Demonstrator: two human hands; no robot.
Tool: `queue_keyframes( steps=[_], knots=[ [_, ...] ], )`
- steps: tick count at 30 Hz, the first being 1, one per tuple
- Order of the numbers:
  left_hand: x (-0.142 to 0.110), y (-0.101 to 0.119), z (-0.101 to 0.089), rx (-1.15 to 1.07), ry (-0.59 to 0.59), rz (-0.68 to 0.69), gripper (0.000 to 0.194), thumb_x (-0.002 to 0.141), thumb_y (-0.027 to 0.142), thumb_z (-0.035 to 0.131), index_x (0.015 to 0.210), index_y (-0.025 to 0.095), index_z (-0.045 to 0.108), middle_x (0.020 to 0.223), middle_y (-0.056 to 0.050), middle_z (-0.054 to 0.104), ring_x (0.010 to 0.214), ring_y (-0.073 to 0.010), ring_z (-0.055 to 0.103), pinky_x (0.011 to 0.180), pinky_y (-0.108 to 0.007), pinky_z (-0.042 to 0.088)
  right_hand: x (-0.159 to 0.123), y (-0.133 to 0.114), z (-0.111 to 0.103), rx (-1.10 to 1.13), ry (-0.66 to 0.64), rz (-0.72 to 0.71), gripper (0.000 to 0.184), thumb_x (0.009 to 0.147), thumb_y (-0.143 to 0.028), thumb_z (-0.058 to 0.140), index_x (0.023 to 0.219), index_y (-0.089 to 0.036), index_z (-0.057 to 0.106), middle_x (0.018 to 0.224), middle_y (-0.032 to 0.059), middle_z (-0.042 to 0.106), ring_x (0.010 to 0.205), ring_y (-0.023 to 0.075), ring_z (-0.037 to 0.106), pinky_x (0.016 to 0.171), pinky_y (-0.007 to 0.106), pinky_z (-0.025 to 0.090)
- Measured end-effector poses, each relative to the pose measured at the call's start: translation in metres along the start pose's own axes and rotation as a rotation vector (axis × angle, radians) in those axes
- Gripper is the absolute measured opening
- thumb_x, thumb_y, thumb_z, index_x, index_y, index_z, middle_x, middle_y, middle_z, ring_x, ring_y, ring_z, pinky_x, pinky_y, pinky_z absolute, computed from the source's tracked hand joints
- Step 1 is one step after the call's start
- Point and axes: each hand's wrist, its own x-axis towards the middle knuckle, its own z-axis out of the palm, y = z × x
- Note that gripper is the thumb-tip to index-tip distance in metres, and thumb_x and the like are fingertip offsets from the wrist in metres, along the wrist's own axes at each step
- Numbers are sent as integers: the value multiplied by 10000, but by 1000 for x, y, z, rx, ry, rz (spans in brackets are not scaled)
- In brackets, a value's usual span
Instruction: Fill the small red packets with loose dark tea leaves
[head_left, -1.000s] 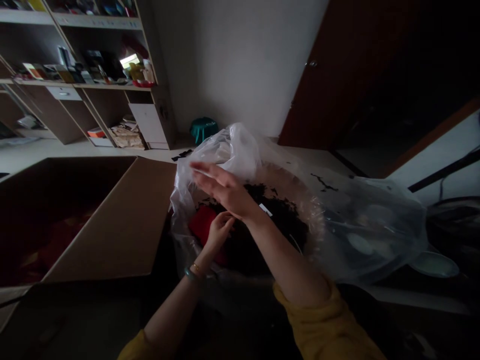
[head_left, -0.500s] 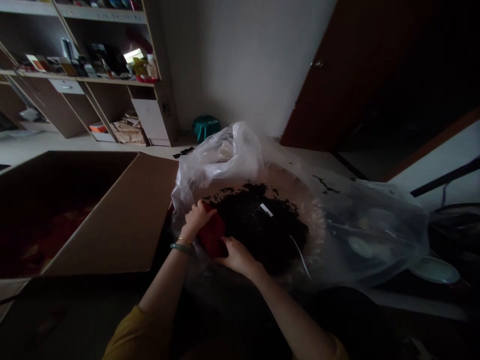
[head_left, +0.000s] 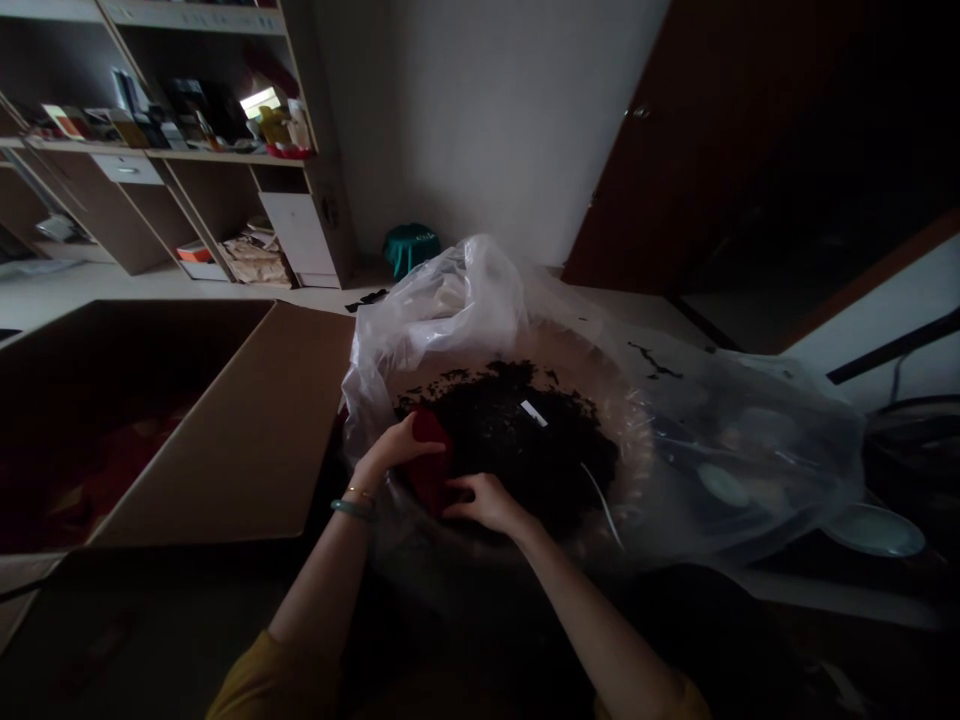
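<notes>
A red packet [head_left: 429, 470] stands at the left side of a plastic-lined round basin [head_left: 577, 355]. My left hand [head_left: 397, 445] grips the packet from the left, thumb across its near face. My right hand [head_left: 484, 500] is at the packet's lower right edge, thumb and fingers curved toward it; whether they press on it is too dark to tell. Dark loose flakes [head_left: 517, 470], like dried leaves, heap in the basin beside both hands. A small white strip [head_left: 534, 413] and a thin white strip [head_left: 600, 500] lie on the heap.
To the left is an open cardboard box [head_left: 217, 450] with red packets [head_left: 127, 460] inside. Clear plastic sheeting [head_left: 735, 430] spreads right of the basin, near a pale round lid or dish [head_left: 874, 530]. Behind stand a green-covered stool [head_left: 411, 248], shelves [head_left: 300, 230] and a brown door [head_left: 660, 180].
My left hand has shifted from the packet's top to its left side, and the packet stands slightly more upright. My right hand has moved a little right, fingers more apart.
</notes>
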Motion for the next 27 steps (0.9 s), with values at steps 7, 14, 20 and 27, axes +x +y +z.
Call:
queue_keyframes(
  steps=[7,14,20,27],
  knots=[
    [-1,1,-2,1,-48,22,780,483,550,786,1139,174,593,997,-118,709,894,-304,658,721,-319,472,3,9,6,60,30,-71,183,691,-205,654,850,-174,740,864,42,745,773,197,680,710,295,528],
    [-6,7,-4,-12,-112,26,817,519,575,762,1199,179,543,1052,-124,680,936,-298,643,759,-339,481,3,16,15,266,241,85,76,741,-250,494,787,-194,520,663,-16,639,482,148,623,349,213,449],
    [-18,29,17,309,-13,-78,1222,435,640,774,1427,132,274,1461,-302,271,1218,-482,448,887,-443,425,-2,18,8,387,478,-13,267,766,-452,500,861,-210,438,718,4,624,567,181,666,341,226,482],
    [-22,34,17,484,-96,-12,988,650,423,684,1461,161,183,1213,-218,562,1079,-363,591,839,-375,445,-14,16,-16,280,736,-75,287,765,-435,531,902,-184,557,851,89,662,712,207,651,412,245,508]
  ],
)
